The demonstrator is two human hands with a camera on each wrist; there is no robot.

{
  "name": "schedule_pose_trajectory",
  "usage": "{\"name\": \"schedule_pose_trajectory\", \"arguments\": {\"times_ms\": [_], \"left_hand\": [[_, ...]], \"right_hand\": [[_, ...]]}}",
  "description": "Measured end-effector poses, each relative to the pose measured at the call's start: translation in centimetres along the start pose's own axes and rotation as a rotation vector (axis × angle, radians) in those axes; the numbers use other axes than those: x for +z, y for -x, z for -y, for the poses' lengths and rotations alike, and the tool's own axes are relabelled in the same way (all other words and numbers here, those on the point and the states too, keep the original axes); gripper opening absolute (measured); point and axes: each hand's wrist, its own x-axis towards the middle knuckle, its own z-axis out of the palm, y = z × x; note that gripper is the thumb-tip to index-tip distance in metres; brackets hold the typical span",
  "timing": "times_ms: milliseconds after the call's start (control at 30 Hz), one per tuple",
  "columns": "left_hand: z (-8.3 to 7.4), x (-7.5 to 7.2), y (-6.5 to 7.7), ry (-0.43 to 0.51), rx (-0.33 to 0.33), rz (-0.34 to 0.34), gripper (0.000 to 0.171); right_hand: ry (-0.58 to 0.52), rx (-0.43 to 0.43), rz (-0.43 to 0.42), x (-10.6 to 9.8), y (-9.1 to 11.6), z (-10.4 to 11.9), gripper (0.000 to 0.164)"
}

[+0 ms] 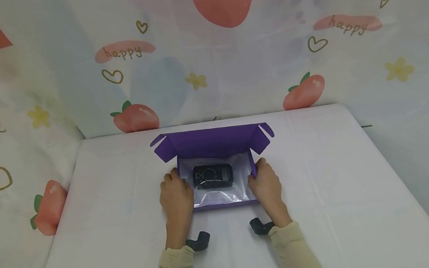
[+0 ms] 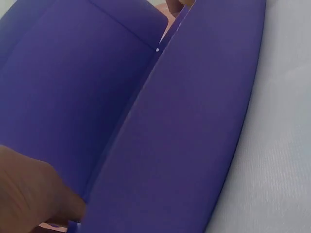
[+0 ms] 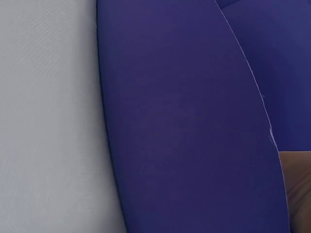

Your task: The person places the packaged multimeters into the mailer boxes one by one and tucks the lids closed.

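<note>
A purple cardboard box (image 1: 211, 142) stands on the white table with its lid raised at the back. Inside lies a black multimeter (image 1: 213, 176) with a round dial, in a clear plastic bag (image 1: 242, 185). My left hand (image 1: 176, 194) grips the left side wall, fingers bent over it. On the opposite side, my right hand (image 1: 267, 186) holds the right wall, thumb toward the inside. Both wrist views are mostly filled by the purple front wall (image 2: 170, 116); part of a hand (image 3: 297, 187) shows at the right wrist view's edge.
The white-covered table (image 1: 348, 206) extends around the box on all sides. Behind it hangs a printed curtain (image 1: 230, 67) with fruit, hearts and lettering. Dark wrist mounts (image 1: 200, 241) stick out inward from both sleeves.
</note>
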Motion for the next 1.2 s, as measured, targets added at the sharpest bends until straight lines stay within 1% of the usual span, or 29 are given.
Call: {"name": "schedule_pose_trajectory", "arguments": {"times_ms": [167,233,300,433,500,567,667,800,833,967,1067,1200], "left_hand": [[-1.1,-0.5,0.9,-0.040,0.082,-0.099,0.028],[-1.7,-0.6,1.4,-0.043,0.114,-0.119,0.028],[-2.3,-0.5,1.8,-0.034,0.138,-0.119,0.030],[-3.3,0.1,2.4,-0.032,0.187,-0.073,0.036],[-3.8,0.5,2.6,-0.031,0.212,-0.031,0.039],[-4.3,1.0,2.7,-0.046,0.242,0.012,0.041],[-4.8,2.2,2.9,-0.072,0.294,0.048,0.044],[-5.3,3.6,3.1,-0.113,0.366,0.071,0.045],[-5.4,3.8,3.1,-0.123,0.378,0.086,0.045],[-5.9,4.5,3.2,-0.160,0.435,0.105,0.040],[-6.0,4.8,3.4,-0.182,0.457,0.133,0.035],[-6.2,4.9,3.5,-0.189,0.444,0.186,0.031]], "right_hand": [[-0.024,-0.006,0.009,-0.1,0.1,-0.2,0.023],[-0.035,-0.004,0.010,-0.1,0.2,-0.2,0.024],[-0.044,-0.005,0.008,-0.1,0.2,-0.3,0.026],[-0.059,-0.005,0.007,0.0,0.2,-0.3,0.027],[-0.065,-0.009,0.007,0.0,0.2,-0.3,0.028],[-0.065,-0.009,0.003,0.1,0.2,-0.3,0.028],[-0.059,-0.010,-0.004,0.1,0.2,-0.4,0.028],[-0.050,-0.016,-0.010,0.2,0.1,-0.4,0.029],[-0.047,-0.018,-0.012,0.2,0.1,-0.4,0.030],[-0.021,-0.030,-0.009,0.3,0.1,-0.3,0.031],[0.006,-0.042,0.002,0.4,0.1,-0.2,0.033],[0.025,-0.043,0.007,0.5,0.0,-0.2,0.034]]}}
